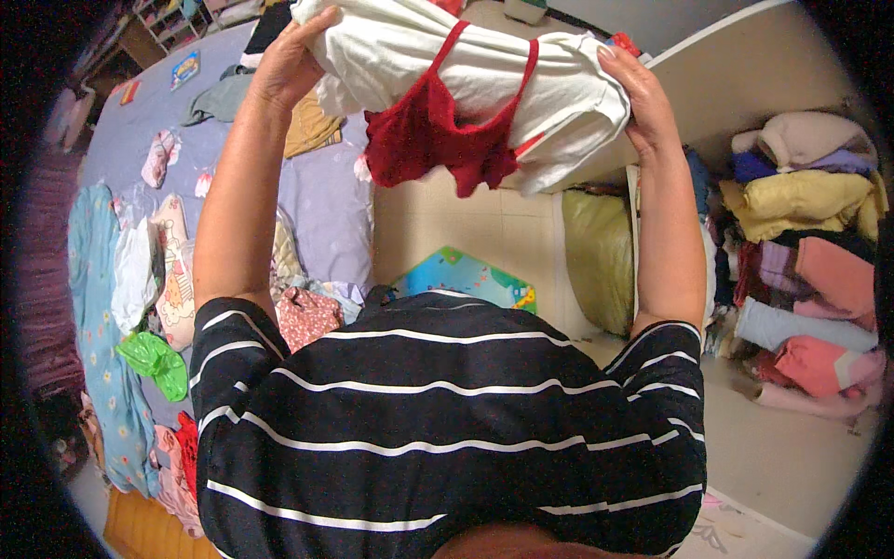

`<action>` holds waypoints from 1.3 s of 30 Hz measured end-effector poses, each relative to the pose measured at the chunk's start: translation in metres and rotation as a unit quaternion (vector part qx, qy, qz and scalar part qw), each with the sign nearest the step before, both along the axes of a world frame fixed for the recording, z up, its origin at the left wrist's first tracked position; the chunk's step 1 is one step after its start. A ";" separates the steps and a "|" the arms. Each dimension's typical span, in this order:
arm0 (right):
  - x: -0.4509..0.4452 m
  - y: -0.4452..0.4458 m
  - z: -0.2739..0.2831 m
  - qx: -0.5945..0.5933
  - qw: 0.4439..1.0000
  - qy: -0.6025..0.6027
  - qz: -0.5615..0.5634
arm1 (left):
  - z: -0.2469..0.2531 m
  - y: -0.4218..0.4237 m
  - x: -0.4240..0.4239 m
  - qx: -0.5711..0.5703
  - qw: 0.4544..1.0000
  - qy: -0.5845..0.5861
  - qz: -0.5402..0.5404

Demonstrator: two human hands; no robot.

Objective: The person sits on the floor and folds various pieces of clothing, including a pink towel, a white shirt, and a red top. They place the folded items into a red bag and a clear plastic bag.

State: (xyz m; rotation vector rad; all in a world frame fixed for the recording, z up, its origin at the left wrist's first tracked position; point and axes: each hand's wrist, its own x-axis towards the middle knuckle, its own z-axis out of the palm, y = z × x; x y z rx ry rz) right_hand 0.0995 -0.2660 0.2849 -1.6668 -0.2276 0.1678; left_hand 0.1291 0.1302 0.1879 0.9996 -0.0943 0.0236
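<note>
My left hand (297,59) grips one side of a white cloth garment (391,59), which is stretched out at arm's length at the top of the view. My right hand (637,94) holds its other side, thumb on top of the fabric. Against the front of the white garment lies a dark red knitted piece with two thin straps (440,133); its ragged lower edge hangs below the white cloth. Whether the red piece is joined to the white one, I cannot tell. The top edge of the white garment is partly cut off by the frame.
To the left, a bed with a lilac sheet (321,202) bears scattered clothes, a green plastic bag (157,363) and a light blue floral quilt (105,314). Stacked folded clothes (803,202) fill the right side. A colourful mat (461,276) lies on the tiled floor.
</note>
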 end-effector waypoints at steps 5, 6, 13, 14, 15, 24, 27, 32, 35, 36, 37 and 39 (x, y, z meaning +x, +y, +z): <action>0.025 0.020 -0.029 -0.146 0.989 0.013 0.014 | -0.058 0.054 0.050 -0.109 0.988 0.108 0.023; 0.033 0.036 -0.035 -0.126 0.992 0.014 0.013 | -0.070 0.085 0.069 -0.118 0.985 0.121 0.037; 0.082 0.118 -0.074 0.013 0.988 -0.141 0.055 | -0.044 0.203 0.032 -0.205 0.974 0.022 0.095; 0.072 0.132 -0.073 0.001 0.985 -0.162 0.055 | -0.040 0.221 -0.002 -0.222 0.970 -0.072 -0.070; 0.062 0.151 -0.074 -0.008 0.981 -0.185 0.063 | -0.047 0.252 -0.034 -0.220 0.974 -0.040 0.026; -0.042 0.194 -0.343 -0.272 0.932 -0.084 0.226 | -0.337 0.249 -0.340 -0.239 0.800 0.349 0.426; -0.085 0.193 -0.390 -0.326 0.887 0.010 0.327 | -0.410 0.217 -0.434 -0.135 0.732 0.518 0.422; -0.097 0.201 -0.419 -0.336 0.862 0.096 0.366 | -0.375 0.155 -0.373 0.074 0.772 0.439 0.454; -0.090 0.225 -0.436 -0.352 0.859 0.101 0.358 | -0.376 0.145 -0.330 0.224 0.836 0.364 0.345; -0.088 0.230 -0.453 -0.348 0.863 0.103 0.353 | -0.359 0.136 -0.305 0.273 0.833 0.369 0.310; -0.087 0.239 -0.468 -0.341 0.865 0.102 0.352 | -0.361 0.131 -0.292 0.312 0.838 0.336 0.295; -0.085 0.256 -0.490 -0.331 0.861 0.151 0.354 | -0.368 0.123 -0.263 0.359 0.826 0.353 0.252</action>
